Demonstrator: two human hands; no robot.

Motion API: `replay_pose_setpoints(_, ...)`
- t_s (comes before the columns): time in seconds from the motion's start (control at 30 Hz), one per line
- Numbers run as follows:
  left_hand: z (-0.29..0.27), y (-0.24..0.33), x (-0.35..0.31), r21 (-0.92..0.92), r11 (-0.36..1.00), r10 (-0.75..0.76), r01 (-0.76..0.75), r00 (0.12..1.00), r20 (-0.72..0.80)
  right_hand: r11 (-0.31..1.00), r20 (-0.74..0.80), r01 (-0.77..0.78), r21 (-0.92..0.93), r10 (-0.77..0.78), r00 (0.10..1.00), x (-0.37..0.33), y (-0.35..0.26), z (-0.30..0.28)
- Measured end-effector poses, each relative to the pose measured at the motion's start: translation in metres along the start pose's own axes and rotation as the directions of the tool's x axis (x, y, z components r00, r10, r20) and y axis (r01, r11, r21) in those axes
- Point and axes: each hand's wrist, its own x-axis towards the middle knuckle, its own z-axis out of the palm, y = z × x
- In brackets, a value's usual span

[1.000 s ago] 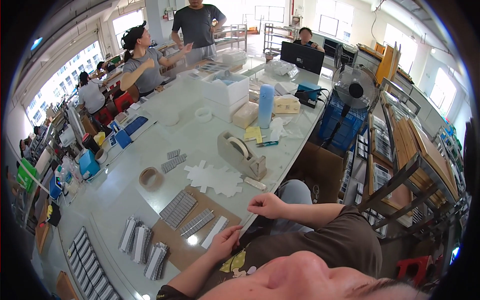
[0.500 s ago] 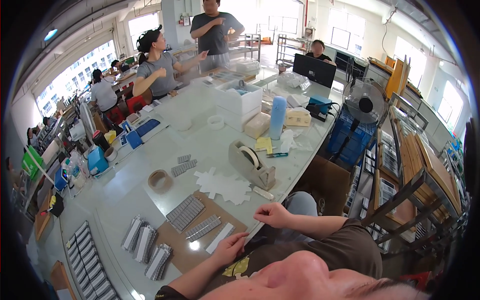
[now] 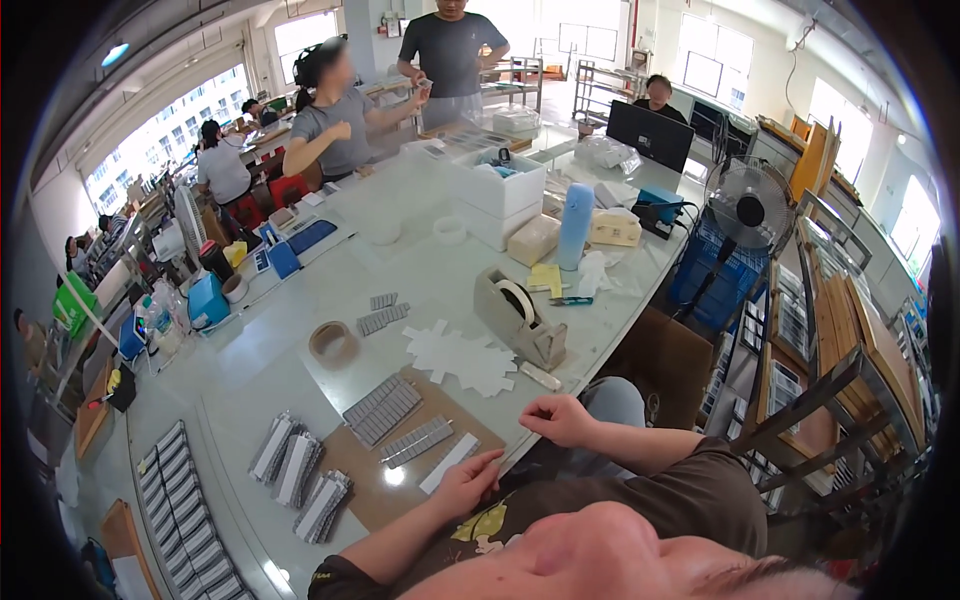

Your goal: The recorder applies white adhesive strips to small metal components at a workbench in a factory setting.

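My left hand (image 3: 472,482) rests at the near edge of the table, fingers stretched out and holding nothing. Just beyond its fingertips lies a white strip (image 3: 450,462) on a brown board (image 3: 370,490). My right hand (image 3: 557,419) hovers by the table edge with its fingers curled in, and nothing shows in it. On the board are a block of small grey rectangular pieces (image 3: 382,410) and a shorter row of the same pieces (image 3: 417,442). Bundles of grey-and-white strips (image 3: 297,470) lie to the left.
A tape dispenser (image 3: 520,320), white paper cutouts (image 3: 462,358) and a tape roll (image 3: 333,344) lie beyond the board. Further back stand a blue bottle (image 3: 576,228) and a white foam box (image 3: 497,200). A rack (image 3: 840,390) is at right. Other people are across the table.
The view has turned slightly, so the table's things sit further right. My hands keep nearly the same pose. Across the table, the standing person's raised arm has come down, near the other person's outstretched hand.
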Motion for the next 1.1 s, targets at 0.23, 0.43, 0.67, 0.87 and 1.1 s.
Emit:
replay_pose_setpoints(0.23,0.004,0.000,0.000,-0.081,0.995,0.059,-0.063,0.997,-0.051,1.000,-0.012,0.015,0.015,-0.014,1.000,-0.003,-0.005,0.001)
replay_pose_setpoints(0.43,0.005,0.012,-0.002,-0.064,0.998,-0.021,0.017,0.998,-0.062,1.000,-0.014,0.017,0.010,-0.017,1.000,-0.005,-0.011,0.000)
replay_pose_setpoints(0.67,0.010,0.010,-0.007,0.017,1.000,0.017,-0.015,0.995,-0.100,0.999,-0.030,0.036,-0.010,-0.036,0.999,-0.010,-0.006,0.003)
replay_pose_setpoints(0.87,0.011,0.018,-0.003,0.148,0.988,-0.021,0.039,0.992,-0.121,0.983,-0.054,0.129,-0.134,-0.138,0.989,-0.007,-0.005,-0.001)
replay_pose_setpoints(1.1,0.010,0.016,0.003,0.256,0.967,0.050,-0.014,0.990,-0.134,0.993,-0.072,0.044,-0.114,-0.053,0.996,-0.004,-0.019,-0.006)
